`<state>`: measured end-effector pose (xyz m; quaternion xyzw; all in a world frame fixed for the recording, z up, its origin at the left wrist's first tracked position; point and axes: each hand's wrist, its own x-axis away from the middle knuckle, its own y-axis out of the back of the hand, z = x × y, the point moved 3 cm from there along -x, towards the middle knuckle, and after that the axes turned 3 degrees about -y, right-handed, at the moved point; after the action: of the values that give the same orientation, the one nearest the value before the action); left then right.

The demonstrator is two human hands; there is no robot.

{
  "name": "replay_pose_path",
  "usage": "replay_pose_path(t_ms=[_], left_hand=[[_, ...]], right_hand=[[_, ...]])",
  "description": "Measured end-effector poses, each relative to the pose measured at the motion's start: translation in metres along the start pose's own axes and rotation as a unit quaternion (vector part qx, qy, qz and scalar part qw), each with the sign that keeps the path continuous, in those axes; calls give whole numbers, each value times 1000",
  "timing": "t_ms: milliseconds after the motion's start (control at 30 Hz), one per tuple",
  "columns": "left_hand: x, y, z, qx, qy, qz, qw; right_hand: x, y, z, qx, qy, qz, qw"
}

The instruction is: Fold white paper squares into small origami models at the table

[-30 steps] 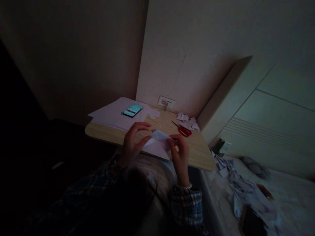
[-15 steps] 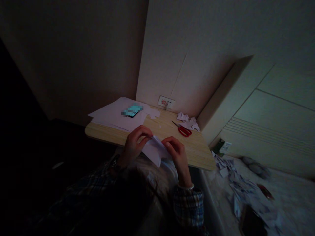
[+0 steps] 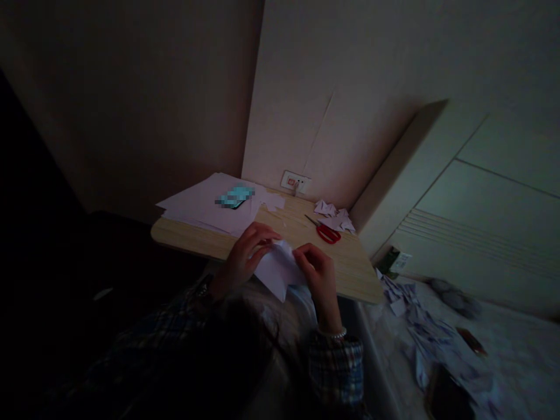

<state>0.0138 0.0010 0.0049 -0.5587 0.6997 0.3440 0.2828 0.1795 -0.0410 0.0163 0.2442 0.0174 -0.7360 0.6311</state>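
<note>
A white sheet of paper, creased and partly folded, is held up between both hands at the table's front edge. My left hand pinches its upper left corner between thumb and fingers. On the other side, my right hand grips the right edge the same way. Beyond the right hand lie red-handled scissors, blades pointing to the back left. Small folded paper pieces are heaped just behind them. The stack of white paper rests at the table's left, with a phone on top, its screen lit.
The wooden table has a rounded front edge and stands against a wall with a socket. Paper scraps lie beside the stack. To the right, a bed bears many paper pieces and a dark object.
The left fingers have shifted slightly right along the paper's top edge. The right hand has moved a little to the right, still holding the paper.
</note>
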Motion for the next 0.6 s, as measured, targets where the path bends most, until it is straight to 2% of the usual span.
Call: replay_pose_path(t_ms=[167,267,367,600], left_hand=[[-2,-1,-7,-56,-33,57,996],[-3,-2,-7,-38,-32,46,998],[-2,0,-6,-27,-37,25,999],[-3,2,-12,-19,-83,51,995]], right_hand=[[0,3,-5,1,12,-22,1000],[-1,6,-7,-6,4,-27,1000],[-3,7,-10,-23,-21,12,999],[-6,7,-28,-65,-77,42,994]])
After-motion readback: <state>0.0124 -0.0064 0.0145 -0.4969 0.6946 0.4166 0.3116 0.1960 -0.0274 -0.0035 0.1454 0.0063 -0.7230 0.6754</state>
